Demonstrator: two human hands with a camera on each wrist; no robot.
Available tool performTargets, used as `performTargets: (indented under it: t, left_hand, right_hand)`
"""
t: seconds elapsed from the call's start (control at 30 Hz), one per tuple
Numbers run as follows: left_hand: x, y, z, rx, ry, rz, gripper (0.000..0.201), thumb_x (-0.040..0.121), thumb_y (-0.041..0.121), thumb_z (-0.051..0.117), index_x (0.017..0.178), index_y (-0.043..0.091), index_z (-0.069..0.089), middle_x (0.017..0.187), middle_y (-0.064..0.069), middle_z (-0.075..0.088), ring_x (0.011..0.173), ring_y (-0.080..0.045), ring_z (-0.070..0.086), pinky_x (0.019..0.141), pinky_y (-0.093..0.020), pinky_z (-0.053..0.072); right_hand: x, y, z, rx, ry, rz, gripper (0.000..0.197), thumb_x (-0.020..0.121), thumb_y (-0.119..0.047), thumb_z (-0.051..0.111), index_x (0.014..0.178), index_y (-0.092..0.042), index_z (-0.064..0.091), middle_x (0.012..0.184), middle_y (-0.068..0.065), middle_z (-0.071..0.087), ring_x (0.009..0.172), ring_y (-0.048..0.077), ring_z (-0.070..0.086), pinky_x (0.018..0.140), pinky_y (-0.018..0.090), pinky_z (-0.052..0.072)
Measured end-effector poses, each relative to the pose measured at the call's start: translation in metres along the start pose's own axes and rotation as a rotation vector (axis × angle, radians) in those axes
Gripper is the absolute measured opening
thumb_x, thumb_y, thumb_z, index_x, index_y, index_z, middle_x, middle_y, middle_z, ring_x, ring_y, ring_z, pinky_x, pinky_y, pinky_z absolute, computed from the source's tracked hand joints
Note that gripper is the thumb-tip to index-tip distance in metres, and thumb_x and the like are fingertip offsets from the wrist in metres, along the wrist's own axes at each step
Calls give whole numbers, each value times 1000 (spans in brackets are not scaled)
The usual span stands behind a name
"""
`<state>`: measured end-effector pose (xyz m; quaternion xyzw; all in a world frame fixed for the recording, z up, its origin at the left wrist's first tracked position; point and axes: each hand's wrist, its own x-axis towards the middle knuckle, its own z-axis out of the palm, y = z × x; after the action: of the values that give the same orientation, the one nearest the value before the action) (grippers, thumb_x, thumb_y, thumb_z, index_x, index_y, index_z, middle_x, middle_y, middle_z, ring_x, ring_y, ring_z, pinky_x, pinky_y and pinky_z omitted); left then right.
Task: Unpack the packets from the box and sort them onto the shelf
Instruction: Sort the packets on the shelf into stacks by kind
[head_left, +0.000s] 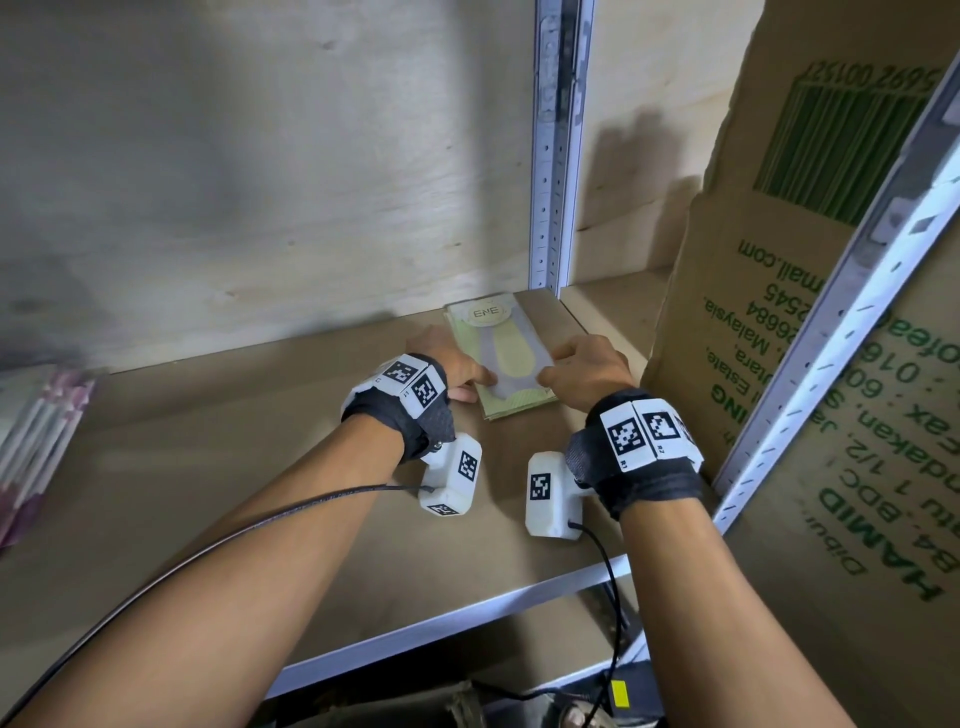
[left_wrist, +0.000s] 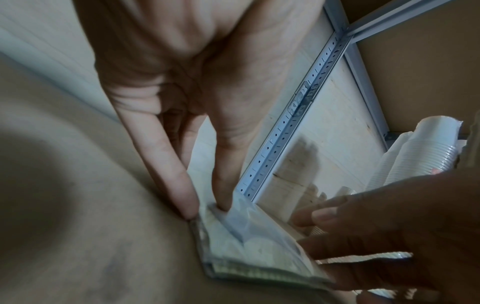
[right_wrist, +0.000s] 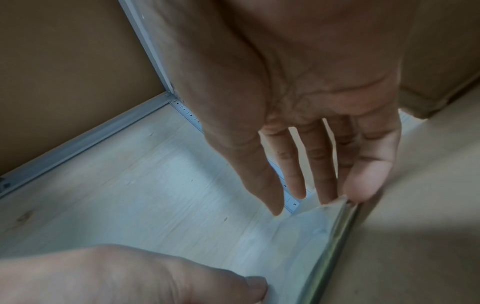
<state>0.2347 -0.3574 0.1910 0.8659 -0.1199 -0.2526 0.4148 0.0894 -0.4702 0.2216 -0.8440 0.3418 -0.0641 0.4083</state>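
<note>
A low stack of pale green packets (head_left: 511, 353) with a round "ENE" label lies flat on the brown shelf board (head_left: 234, 467), close to the back wall. My left hand (head_left: 467, 382) touches the stack's left near edge, thumb lying on the top packet. In the left wrist view two straight fingers (left_wrist: 221, 185) press on the stack's corner (left_wrist: 249, 246). My right hand (head_left: 563, 366) touches the right near edge; in the right wrist view its straight fingertips (right_wrist: 363, 185) meet the stack's edge (right_wrist: 298, 246). Neither hand is curled round a packet. The cardboard box (head_left: 769, 364) stands upright just to the right.
A grey slotted upright (head_left: 556, 156) stands behind the stack. Pink-and-white packets (head_left: 31, 447) lie at the shelf's far left. The metal front rail (head_left: 467, 618) runs below my wrists. Sleeves of white plastic cups (left_wrist: 415, 160) sit on the right beyond the upright.
</note>
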Motion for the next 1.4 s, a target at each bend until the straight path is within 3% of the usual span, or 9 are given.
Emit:
performTargets:
  t: [0.1, 0.23, 0.47, 0.6, 0.77, 0.87, 1.0, 1.2, 1.4]
  left_hand:
    - [3, -3, -1, -35, 35, -5, 39, 67, 13, 90, 94, -4, 67, 84, -16, 71, 76, -27, 70, 88, -40, 57]
    - [1, -4, -1, -54, 50, 57, 54, 68, 8, 88, 112, -9, 63, 105, -22, 71, 91, -31, 73, 79, -42, 62]
    - [1, -3, -3, -98, -1, 7, 51, 67, 10, 90, 111, -4, 68, 100, -17, 75, 89, -27, 74, 89, -47, 59]
    - [-6, -8, -17, -121, 41, 19, 46, 69, 14, 90, 97, 0, 57, 86, -17, 70, 73, -23, 74, 76, -41, 63]
    - [-34, -39, -71, -172, 125, 84, 40, 78, 23, 84, 100, 8, 55, 92, -10, 62, 74, -21, 70, 66, -30, 60]
    - [-66, -66, -114, -222, 258, 148, 18, 80, 20, 81, 82, 12, 65, 75, -8, 67, 60, -17, 68, 56, -27, 60]
    - [-112, -110, -170, -279, 323, 259, 15, 89, 25, 73, 86, 11, 70, 64, -2, 73, 55, -11, 70, 50, -19, 54]
    - [-165, -178, -244, -421, 509, 279, 16, 91, 28, 69, 84, 13, 72, 67, -1, 74, 58, -12, 70, 51, -19, 53]
    - [-193, -222, -310, -562, 678, 234, 19, 93, 27, 67, 78, 14, 67, 66, -1, 71, 54, -11, 66, 50, -18, 52]
  right_hand:
    - [0, 1, 0, -4, -2, -4, 33, 89, -16, 65, 121, -8, 60, 117, 8, 63, 96, 20, 50, 81, 25, 39]
    - [1, 1, 2, -21, -3, -19, 41, 88, -20, 67, 127, -11, 59, 124, 7, 63, 110, 23, 56, 85, 25, 41]
    - [4, 3, 4, -27, -5, -23, 46, 87, -23, 68, 131, -15, 58, 130, 5, 60, 117, 25, 57, 99, 33, 48]
    - [3, 2, 4, -45, 40, -35, 30, 87, -23, 66, 115, -15, 62, 115, 4, 63, 99, 21, 55, 86, 30, 47]
    - [-11, -16, 12, 63, 83, -147, 26, 89, -26, 66, 114, -20, 66, 111, 2, 68, 107, 22, 63, 97, 37, 50]
    - [-32, -35, 28, 220, -29, -242, 14, 88, -20, 68, 101, -17, 70, 92, 5, 74, 83, 19, 70, 83, 39, 58]
    - [-67, -59, 63, 322, -171, -342, 11, 89, -11, 67, 99, -6, 68, 79, 9, 69, 63, 17, 64, 56, 27, 51]
    - [-110, -114, 142, 504, -353, -416, 14, 93, -7, 63, 100, 5, 62, 72, 14, 63, 59, 23, 61, 45, 27, 48]
    - [-132, -198, 241, 464, -572, -401, 8, 96, -9, 59, 100, -3, 57, 69, 10, 60, 54, 20, 57, 42, 24, 48]
